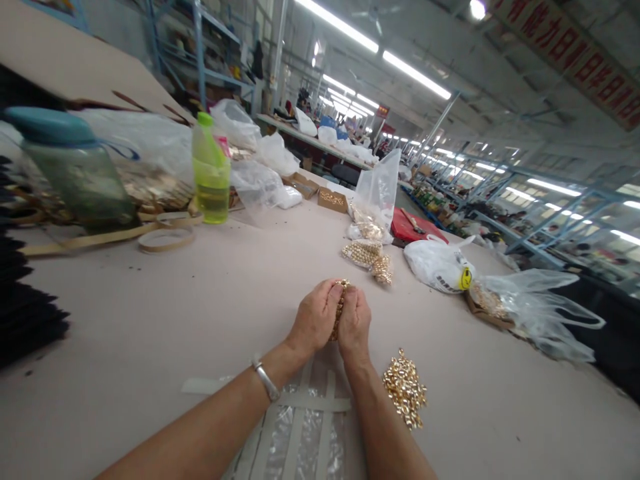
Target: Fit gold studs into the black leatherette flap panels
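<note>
Left hand and right hand are pressed together, clenched around a clump of gold fittings above the table. Loose pile lies beside the right forearm; bagged stock beyond appears unprocessed, so much remains

I see shiny gold metal beads on a matt, smooth beige table, beside crinkled glossy clear plastic bags and a translucent green plastic bottle.

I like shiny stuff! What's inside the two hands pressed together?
Small gold metal pieces peek out between the left hand and right hand. The palms cover how many there are.
</note>
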A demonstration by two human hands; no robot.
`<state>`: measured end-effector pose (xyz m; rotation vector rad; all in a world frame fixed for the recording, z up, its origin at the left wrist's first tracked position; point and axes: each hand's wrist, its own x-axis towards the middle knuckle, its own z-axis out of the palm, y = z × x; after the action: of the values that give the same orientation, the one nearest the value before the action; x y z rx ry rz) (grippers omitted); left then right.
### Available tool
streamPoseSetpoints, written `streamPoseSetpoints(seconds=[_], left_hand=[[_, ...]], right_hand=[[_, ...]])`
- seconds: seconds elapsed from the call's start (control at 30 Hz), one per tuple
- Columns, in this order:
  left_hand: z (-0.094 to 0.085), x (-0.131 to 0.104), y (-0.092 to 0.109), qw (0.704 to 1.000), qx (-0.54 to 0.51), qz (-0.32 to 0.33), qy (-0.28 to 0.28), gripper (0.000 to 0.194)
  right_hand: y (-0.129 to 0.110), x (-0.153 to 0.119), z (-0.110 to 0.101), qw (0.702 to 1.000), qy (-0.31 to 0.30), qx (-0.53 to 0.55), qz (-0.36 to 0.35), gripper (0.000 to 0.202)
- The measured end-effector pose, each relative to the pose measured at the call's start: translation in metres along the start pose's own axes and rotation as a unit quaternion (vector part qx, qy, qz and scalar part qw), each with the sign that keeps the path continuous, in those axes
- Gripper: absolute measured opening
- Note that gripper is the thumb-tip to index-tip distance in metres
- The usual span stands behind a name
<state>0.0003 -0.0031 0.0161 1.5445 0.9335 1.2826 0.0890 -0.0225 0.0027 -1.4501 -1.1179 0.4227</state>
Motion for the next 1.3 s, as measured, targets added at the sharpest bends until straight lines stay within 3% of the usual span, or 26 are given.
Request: streamPoseSetpoints(seconds=[0.2, 0.63, 0.87, 0.93, 1.0, 1.1, 1.3], left_hand=[[0.004, -0.005, -0.003, 0.998, 0.048, 0.005, 0.043, 0.03], [0.007, -0.002, -0.011, 0.99, 0.064, -0.063, 0.111, 0.029], [0.006, -0.001, -0.011, 0.983, 0.067, -0.069, 0.155, 0.028], [0.007, -0.002, -0.01, 0.982, 0.061, -0.068, 0.163, 0.028], [0.009, -0.002, -0.009, 0.981, 0.052, -0.07, 0.173, 0.029], [0.01, -0.001, -0.01, 0.979, 0.033, -0.077, 0.187, 0.031], [0.011, 0.003, -0.016, 0.97, -0.003, -0.106, 0.218, 0.035]], right_hand=[[0.004, -0.003, 0.004, 1.0, 0.001, 0.025, 0.002, 0.047], [0.015, 0.001, 0.014, 0.982, 0.006, 0.144, 0.118, 0.06], [0.006, -0.005, 0.014, 0.995, 0.03, 0.079, 0.044, 0.044], [0.003, -0.006, 0.014, 0.993, 0.048, 0.09, 0.054, 0.045], [0.0, -0.005, 0.016, 0.974, 0.058, 0.182, 0.124, 0.045], [-0.006, -0.003, 0.017, 0.922, 0.068, 0.31, 0.222, 0.043], [-0.017, 0.001, 0.012, 0.866, 0.075, 0.399, 0.293, 0.035]])
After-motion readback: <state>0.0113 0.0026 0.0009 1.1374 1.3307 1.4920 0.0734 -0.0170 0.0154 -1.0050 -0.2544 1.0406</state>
